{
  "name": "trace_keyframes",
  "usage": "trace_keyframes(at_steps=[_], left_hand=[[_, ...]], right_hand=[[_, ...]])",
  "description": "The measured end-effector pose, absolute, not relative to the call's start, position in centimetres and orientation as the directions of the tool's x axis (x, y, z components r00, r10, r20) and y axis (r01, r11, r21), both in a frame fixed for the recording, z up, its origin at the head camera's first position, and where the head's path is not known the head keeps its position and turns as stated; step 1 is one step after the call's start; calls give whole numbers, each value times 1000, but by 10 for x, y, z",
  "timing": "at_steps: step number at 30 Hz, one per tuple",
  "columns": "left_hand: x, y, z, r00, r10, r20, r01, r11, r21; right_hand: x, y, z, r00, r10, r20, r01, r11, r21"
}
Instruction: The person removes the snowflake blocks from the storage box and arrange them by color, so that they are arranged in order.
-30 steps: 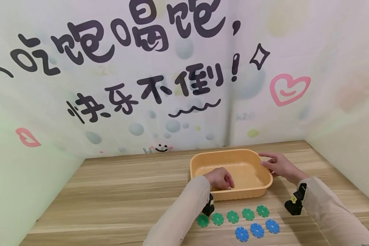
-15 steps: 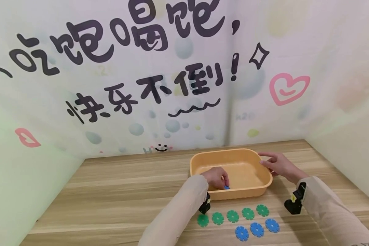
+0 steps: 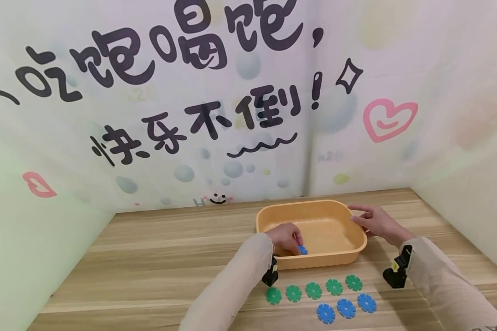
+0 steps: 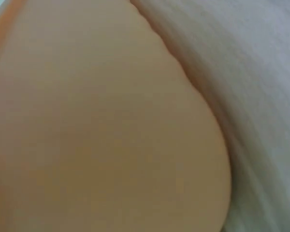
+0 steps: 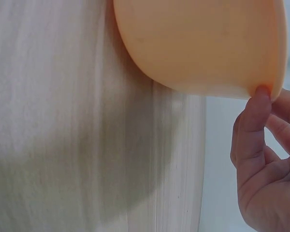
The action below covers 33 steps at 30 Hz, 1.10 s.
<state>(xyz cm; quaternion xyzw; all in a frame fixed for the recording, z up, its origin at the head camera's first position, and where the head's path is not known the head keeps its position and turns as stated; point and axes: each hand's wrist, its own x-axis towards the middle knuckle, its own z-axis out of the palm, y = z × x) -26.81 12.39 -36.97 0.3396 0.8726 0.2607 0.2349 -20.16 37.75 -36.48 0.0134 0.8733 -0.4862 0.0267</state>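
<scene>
A blue snowflake disc (image 3: 302,250), flat with a notched edge, shows at the fingertips of my left hand (image 3: 285,237). That hand reaches over the near side of an orange plastic basin (image 3: 335,259) and pinches the disc low inside it. On the far right, my right hand (image 3: 378,224) holds the basin's rim between thumb and fingers, as the right wrist view also shows at the basin wall (image 5: 198,43). The left wrist view is filled by the blurred basin wall (image 4: 111,121) and a sleeve; the left hand's fingers are out of it.
In front of the basin lies a row of several green snowflake discs (image 3: 313,290). Nearer still are three blue snowflake discs (image 3: 346,309). All rest on a wood-grain table (image 3: 157,266), with a printed cloth backdrop (image 3: 248,179) standing behind and at the sides.
My left hand has shifted slightly left inside the basin, and more of the blue snowflake disc at its fingertips has come into view. The right hand stays on the rim.
</scene>
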Motion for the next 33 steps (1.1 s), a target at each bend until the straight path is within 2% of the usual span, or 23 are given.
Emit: trace_keyframes(at_steps=[5,8,18,27,33], left_hand=[[-270,117,-366,-654,719,-234,371,574,730],[-268,114,-362,-669,718,-192,346,529,775],[-254,100,-357,-665,746,34,477,389,788],[-243,86,-348,-643,761,84,434,272,859],[-233,76,-346,-662,742,111,437,261,861]], right_hand=[[-202,377,-365,-998,-3,-66,55,523,-850],[-202,377,-366,-998,-5,-68,56,523,-851],[-202,377,-365,-998,-2,-68,57,523,-850],[-202,377,-365,-998,1,-68,58,524,-850],[-202,376,-365,-997,4,-71,62,535,-842]])
